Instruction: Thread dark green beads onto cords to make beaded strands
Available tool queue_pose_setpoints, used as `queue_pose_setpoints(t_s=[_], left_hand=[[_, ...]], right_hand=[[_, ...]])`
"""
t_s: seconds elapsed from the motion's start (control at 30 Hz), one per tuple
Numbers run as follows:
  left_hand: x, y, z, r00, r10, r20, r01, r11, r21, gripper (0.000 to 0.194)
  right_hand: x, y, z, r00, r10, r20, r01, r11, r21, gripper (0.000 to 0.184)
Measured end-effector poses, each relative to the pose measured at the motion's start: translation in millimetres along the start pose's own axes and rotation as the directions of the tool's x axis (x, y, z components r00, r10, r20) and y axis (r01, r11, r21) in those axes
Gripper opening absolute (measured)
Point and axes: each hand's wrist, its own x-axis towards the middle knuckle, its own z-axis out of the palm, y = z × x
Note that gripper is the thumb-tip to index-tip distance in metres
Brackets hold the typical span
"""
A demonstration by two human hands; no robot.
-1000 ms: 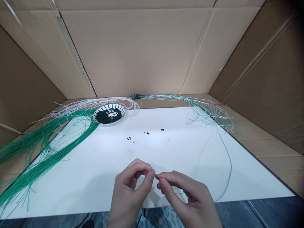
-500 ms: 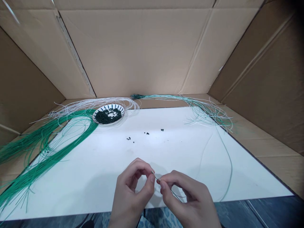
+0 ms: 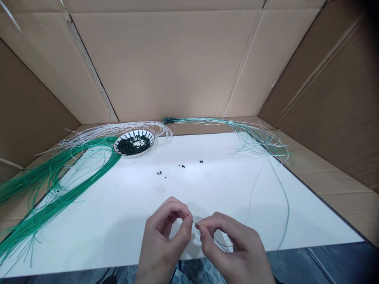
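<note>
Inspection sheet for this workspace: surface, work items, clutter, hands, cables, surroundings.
Surface: flat white board, glossy, lit brightly toward the back.
Work items: thin pale strand between the hands; round white dark-striped plate of tiny dark beads; long green thread bundle, white one behind.
Clutter: loose dark beads mid-board.
Hands: left hand and right hand both pinching the strand.
Cables: nothing seen on the board.
Surroundings: brown cardboard walls, back and sides.

— What is the person wearing?
— Patterned cloth [image 3: 199,272] over the lap, blue with blotchy spots
— And on the hands?
— Left hand [image 3: 166,238] and right hand [image 3: 237,246] are bare, with slender fingers; a dark edge [image 3: 277,281] by the right forearm is unclear
</note>
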Motion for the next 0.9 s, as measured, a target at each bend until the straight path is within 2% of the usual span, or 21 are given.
queue_pose_setpoints(t_s=[0.1, 0.2, 0.27, 0.4, 0.53, 0.6, 0.67, 0.7, 0.73, 0.83, 0.9], left_hand=[[0, -2, 3.0, 1.0, -0.007, -0.03, 0.006, 0.999, -0.035, 0.014], [0, -5, 5.3, 0.997, -0.032, -0.063, 0.026, 0.995, -0.093, 0.019], [-1, -8, 6.2, 0.997, -0.057, -0.058, 0.048, 0.987, -0.153, 0.023], [-6, -15, 7.1, 0.999, -0.049, -0.018, 0.043, 0.967, -0.252, 0.027], [-10, -22, 4.8, 0.999, 0.001, 0.041, 0.009, 0.972, -0.234, 0.023], [-3, -20, -1.6, 0.988, 0.078, 0.135, -0.06, 0.989, -0.134, 0.02], [15, -13, -14.7, 0.947, 0.162, 0.278, -0.203, 0.971, 0.127, 0.016], [28, -9, -24.0, 0.924, 0.173, 0.342, -0.289, 0.901, 0.324, 0.013], [44, -5, -34.7, 0.919, 0.144, 0.367, -0.339, 0.764, 0.549, 0.012], [90, 0, -67.8, 0.956, 0.134, 0.262, -0.289, 0.595, 0.75, 0.017], [112, -2, -82.7, 0.959, 0.119, 0.258, -0.282, 0.505, 0.816, 0.019]], right_hand=[[-1, 0, 3, 0.999, -0.006, -0.031, 0.007, 1.0, 0.023, 0.015], [0, -2, 8, 0.993, -0.017, -0.115, 0.025, 0.997, 0.069, 0.006], [1, -3, 10, 0.991, -0.014, -0.137, 0.028, 0.995, 0.1, 0.008], [1, 0, 11, 0.996, 0.012, -0.094, 0.005, 0.984, 0.177, 0.013], [0, 5, 8, 0.997, 0.08, -0.023, -0.071, 0.958, 0.277, 0.014], [2, 8, 5, 0.996, 0.094, -0.001, -0.089, 0.94, 0.33, 0.019], [6, 12, 2, 0.995, 0.103, 0.0, -0.096, 0.934, 0.344, 0.024], [10, 14, 0, 0.994, 0.112, -0.007, -0.103, 0.939, 0.328, 0.026], [14, 18, -2, 0.992, 0.125, -0.014, -0.115, 0.947, 0.3, 0.026], [25, 31, -3, 0.986, 0.166, -0.025, -0.156, 0.963, 0.219, 0.029], [30, 41, -2, 0.982, 0.186, -0.017, -0.179, 0.963, 0.203, 0.031]])
